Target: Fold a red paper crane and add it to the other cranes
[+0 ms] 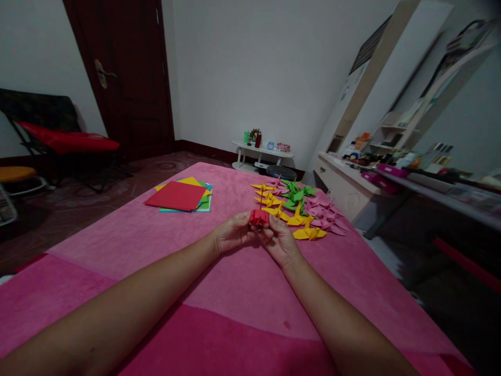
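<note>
A small folded piece of red paper (pixel 259 217) is pinched between both hands above the pink cloth (pixel 235 282). My left hand (pixel 231 233) grips it from the left with curled fingers. From the right, my right hand (pixel 279 239) holds the same piece, fingers closed on it. Just beyond the hands lie several folded paper cranes: yellow ones (pixel 274 203), green ones (pixel 297 194) and pink ones (pixel 324 214).
A stack of flat coloured paper sheets (pixel 179 196), red on top, lies at the far left of the cloth. A dark door (pixel 125 78), a folding chair with a red cushion (pixel 66 141), a low white shelf (pixel 260 151) and a cluttered desk (pixel 391 175) surround the table.
</note>
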Demonstrator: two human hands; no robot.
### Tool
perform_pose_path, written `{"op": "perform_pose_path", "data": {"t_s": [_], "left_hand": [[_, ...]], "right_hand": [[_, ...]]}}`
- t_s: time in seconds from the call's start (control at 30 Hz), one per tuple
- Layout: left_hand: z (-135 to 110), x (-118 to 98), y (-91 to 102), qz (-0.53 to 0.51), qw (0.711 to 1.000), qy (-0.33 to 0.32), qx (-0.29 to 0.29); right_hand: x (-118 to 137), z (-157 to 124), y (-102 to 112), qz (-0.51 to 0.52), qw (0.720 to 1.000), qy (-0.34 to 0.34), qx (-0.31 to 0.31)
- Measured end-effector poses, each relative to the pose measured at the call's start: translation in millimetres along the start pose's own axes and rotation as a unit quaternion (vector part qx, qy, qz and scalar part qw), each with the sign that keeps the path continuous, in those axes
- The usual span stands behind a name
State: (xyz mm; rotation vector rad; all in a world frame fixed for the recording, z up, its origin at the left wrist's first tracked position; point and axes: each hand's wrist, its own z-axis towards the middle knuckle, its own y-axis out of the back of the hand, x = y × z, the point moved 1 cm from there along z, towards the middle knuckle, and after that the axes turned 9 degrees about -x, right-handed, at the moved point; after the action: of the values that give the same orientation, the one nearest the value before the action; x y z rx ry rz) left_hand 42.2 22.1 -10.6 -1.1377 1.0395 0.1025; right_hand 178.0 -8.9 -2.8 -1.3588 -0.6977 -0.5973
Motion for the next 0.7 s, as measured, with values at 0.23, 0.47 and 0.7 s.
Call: {"op": "perform_pose_path", "data": {"t_s": [0.23, 0.47, 0.7], "left_hand": [[2, -1, 0.4, -0.006, 1.0, -0.008, -0.018], [16, -5, 28.8, 0.245, 0.952, -0.086, -0.165], [26, -13, 60.5, 0.582, 0.754, -0.189, -0.239]], "right_hand": [[-1, 2, 0, -0.036, 0.998, 0.001, -0.054], [7, 11, 27, -0.238, 0.962, 0.026, -0.135], [11, 18, 50, -0.441, 0.881, 0.004, -0.173]]}}
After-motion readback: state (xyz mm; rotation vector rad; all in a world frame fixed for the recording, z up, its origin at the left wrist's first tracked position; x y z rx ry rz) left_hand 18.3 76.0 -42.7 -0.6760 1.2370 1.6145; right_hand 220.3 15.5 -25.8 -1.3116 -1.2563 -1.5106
